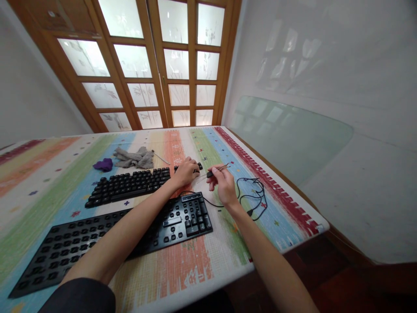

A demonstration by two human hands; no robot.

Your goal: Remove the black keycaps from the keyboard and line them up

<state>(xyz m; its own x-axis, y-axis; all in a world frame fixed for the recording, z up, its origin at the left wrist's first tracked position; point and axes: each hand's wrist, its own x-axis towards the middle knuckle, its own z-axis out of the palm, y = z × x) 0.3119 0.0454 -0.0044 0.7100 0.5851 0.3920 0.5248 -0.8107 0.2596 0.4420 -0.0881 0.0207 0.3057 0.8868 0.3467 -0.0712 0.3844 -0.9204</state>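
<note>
My left hand (187, 172) reaches over the far end of a row of loose black keycaps (133, 184), fingers pinched round a small dark piece that looks like a keycap (196, 171). Just to its right, my right hand (223, 183) is closed on a keycap puller (210, 174) with a black middle and thin metal wires at both ends. Below both hands lies a black keyboard (87, 232). Most of its key positions are bare; several keycaps remain at its right end. My left forearm hides part of its middle.
A coiled black cable (257, 195) lies right of my right hand. Beyond the keycaps are a grey cloth (135, 158), a purple cloth (103, 164) and a thin stick-like tool (160, 157). The striped tablecloth (224, 256) ends at the right edge, near a wall.
</note>
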